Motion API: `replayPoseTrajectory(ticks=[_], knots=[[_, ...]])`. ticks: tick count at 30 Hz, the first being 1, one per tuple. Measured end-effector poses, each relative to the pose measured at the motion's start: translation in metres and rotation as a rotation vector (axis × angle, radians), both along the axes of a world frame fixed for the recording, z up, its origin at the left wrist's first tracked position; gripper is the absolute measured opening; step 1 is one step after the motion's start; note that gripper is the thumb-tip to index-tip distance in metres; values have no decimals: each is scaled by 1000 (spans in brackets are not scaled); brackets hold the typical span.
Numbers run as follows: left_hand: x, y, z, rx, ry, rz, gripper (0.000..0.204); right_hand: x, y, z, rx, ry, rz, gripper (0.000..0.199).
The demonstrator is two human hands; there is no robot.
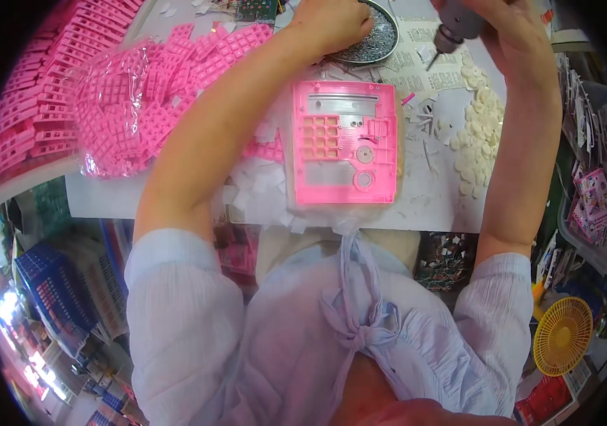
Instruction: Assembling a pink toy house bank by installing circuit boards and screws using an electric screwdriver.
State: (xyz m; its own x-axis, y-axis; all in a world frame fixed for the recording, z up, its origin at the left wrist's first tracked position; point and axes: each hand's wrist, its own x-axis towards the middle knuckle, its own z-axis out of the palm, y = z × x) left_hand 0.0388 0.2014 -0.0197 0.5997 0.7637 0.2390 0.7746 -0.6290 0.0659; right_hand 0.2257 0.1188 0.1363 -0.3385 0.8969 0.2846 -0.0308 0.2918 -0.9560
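Observation:
My left hand reaches to the far side of the table, over the near left rim of a round bowl of small metal screws. Its fingers are curled in; whatever they pinch is hidden. On the right, my right hand grips a grey electric screwdriver, its thin bit pointing down and left above a printed sheet. Between my arms lies a pink plastic casing with a grid of square openings, round holes and a slot near its far end. Neither hand touches it.
Pink keypad parts pile up at left, some in a clear plastic bag. Cream-coloured small pieces spread beside my right forearm. A green circuit board lies at the far edge. A yellow basket stands lower right.

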Motion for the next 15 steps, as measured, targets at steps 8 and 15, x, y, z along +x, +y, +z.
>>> replayPoseTrajectory(ticks=[8,15], knots=[[-31,-149,42,-128,-390,-228,5,3,-71,-61,-3,499,206,46],[-31,-200,32,-389,-690,-167,11,-23,-120,-57,-22,458,48,43]])
